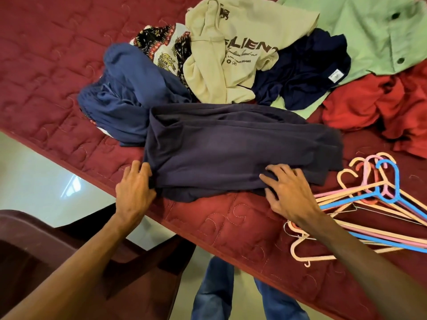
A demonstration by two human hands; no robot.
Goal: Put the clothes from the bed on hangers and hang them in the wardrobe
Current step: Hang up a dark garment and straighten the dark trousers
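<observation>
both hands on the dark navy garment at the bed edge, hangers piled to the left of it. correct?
Not quite: the hangers lie to the right of the dark navy garment, beside the right hand. The head view shows it. Otherwise correct: the left hand and right hand both rest on it at the bed edge.

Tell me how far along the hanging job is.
Early. No garment is on a hanger yet; the hangers lie bare on the bed. Both hands, left hand and right hand, rest on the dark navy garment. The beige hoodie, green shirt and others wait.
</observation>
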